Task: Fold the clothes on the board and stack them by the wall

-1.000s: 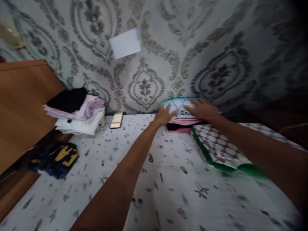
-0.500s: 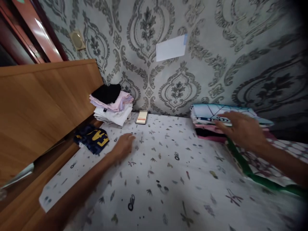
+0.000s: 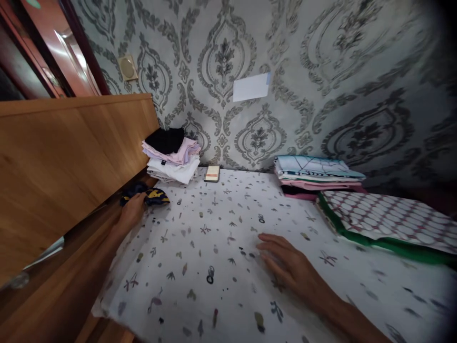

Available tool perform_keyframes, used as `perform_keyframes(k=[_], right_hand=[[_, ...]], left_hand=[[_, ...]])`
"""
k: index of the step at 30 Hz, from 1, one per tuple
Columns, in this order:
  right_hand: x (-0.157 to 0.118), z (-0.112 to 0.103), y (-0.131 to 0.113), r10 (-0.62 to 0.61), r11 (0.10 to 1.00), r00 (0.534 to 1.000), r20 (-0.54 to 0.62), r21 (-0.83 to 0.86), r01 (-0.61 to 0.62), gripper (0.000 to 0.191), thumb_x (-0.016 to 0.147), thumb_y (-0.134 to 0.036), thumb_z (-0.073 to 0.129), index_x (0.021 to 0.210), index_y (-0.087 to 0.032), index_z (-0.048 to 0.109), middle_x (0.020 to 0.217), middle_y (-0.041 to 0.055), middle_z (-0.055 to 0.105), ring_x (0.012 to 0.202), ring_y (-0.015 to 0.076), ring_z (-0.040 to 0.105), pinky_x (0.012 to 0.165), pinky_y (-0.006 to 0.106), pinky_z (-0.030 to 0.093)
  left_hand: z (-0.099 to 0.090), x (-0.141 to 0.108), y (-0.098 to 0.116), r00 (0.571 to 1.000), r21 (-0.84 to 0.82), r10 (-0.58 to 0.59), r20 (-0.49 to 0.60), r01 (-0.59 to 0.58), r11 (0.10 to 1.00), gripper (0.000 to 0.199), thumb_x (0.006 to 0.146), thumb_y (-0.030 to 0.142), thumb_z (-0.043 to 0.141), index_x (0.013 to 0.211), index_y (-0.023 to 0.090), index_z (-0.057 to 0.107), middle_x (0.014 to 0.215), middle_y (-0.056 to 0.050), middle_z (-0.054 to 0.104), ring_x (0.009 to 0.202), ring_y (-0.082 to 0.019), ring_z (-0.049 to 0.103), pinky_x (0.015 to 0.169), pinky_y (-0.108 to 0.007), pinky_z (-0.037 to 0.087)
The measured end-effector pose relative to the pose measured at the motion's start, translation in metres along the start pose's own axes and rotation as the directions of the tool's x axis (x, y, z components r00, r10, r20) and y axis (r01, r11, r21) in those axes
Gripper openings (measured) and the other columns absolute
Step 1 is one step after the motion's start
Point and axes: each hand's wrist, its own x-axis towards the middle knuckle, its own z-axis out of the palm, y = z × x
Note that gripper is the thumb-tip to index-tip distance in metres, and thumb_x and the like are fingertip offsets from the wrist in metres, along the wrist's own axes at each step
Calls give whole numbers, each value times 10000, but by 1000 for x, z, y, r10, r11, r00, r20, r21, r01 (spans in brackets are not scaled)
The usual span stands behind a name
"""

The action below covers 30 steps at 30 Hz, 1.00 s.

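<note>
Navy cloth [image 3: 159, 196] lies beneath the left hand [image 3: 133, 209], any pinch hard to tell; the right hand [image 3: 287, 264], fingers loosely spread, seemingly balances above patterned sheet [image 3: 246, 209].

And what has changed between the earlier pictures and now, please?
The left hand has left the turquoise-topped stack and moved left to the navy garment, which it touches and seems to grasp; the garment looks more bunched. The right hand has also come off that stack, leftward and nearer, over the printed sheet. The stack and green-edged cloth stayed in place.
</note>
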Motion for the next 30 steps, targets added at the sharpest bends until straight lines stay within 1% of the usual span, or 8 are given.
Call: perform_keyframes(k=[3, 6, 9, 13, 15, 17, 24, 30], right_hand=[[-9, 1, -34, 117, 977, 992, 56, 174, -125, 440, 925, -593, 517, 1096, -260, 748, 1314, 131, 660, 1212, 331, 623, 1018, 529, 522], [-9, 2, -62, 262, 849, 955, 139, 437, -297, 475, 892, -641, 562, 1182, -293, 703, 1386, 107, 614, 1271, 315, 583, 1048, 493, 501], [-3, 6, -71, 434, 548, 878, 203, 714, -436, 526, 888, -670, 552, 1265, -314, 635, 1461, 99, 546, 1287, 285, 575, 1047, 452, 500], [-7, 13, -57, 616, 250, 753, 229, 851, -463, 495, 887, -609, 585, 1260, -284, 595, 1325, 118, 626, 1157, 267, 649, 904, 414, 569], [-15, 15, -49, 638, 249, 742, 207, 856, -453, 447, 842, -538, 674, 1193, -268, 612, 1180, 95, 679, 1094, 252, 661, 856, 384, 577], [-24, 16, -45, 637, 271, 749, 184, 856, -440, 444, 780, -463, 753, 1152, -262, 617, 1085, 71, 687, 1053, 235, 659, 829, 360, 578], [-23, 31, -40, 597, 477, 799, 74, 768, -427, 431, 708, -347, 764, 1100, -223, 633, 934, 24, 613, 846, 175, 618, 624, 278, 560], [-17, 44, -37, 599, 624, 801, 8, 623, -473, 425, 745, -299, 688, 1156, -203, 630, 912, 26, 592, 794, 165, 584, 510, 226, 503]], left_hand=[[-23, 24, 23, 988, -47, 14, -154, -21, 999, 265, 872, 127, 398, 989, 152, 634, 963, -121, 670, 968, -272, 633, 888, -394, 508], [-51, 30, 79, 924, -43, 314, -220, -331, 943, 221, 848, 100, 408, 882, 169, 615, 925, -112, 658, 970, -273, 607, 940, -418, 485], [-66, 3, 162, 635, -140, 772, -35, -768, 625, 223, 844, 55, 423, 804, 178, 605, 845, -93, 659, 889, -251, 614, 912, -399, 495], [-60, -65, 243, 254, -328, 965, -57, -918, 223, 298, 881, 73, 489, 1131, 169, 618, 1253, -120, 655, 1217, -223, 569, 1046, -329, 436], [-49, -90, 253, 168, -411, 984, -60, -902, 129, 297, 915, 106, 474, 1171, 181, 605, 1252, -112, 661, 1213, -219, 579, 1040, -336, 445], [-35, -100, 245, 221, -449, 975, -35, -875, 183, 271, 931, 119, 456, 1128, 203, 622, 1173, -86, 688, 1134, -214, 615, 1003, -335, 471], [17, -70, 183, 785, -250, 620, 3, -599, 761, 453, 907, 173, 450, 1354, 160, 522, 1394, -180, 544, 1292, -330, 494, 1015, -491, 452], [23, -40, 157, 867, -433, 467, 175, -358, 827, 238, 897, 338, 459, 1033, 210, 607, 1009, -63, 696, 929, -243, 633, 815, -354, 497]])
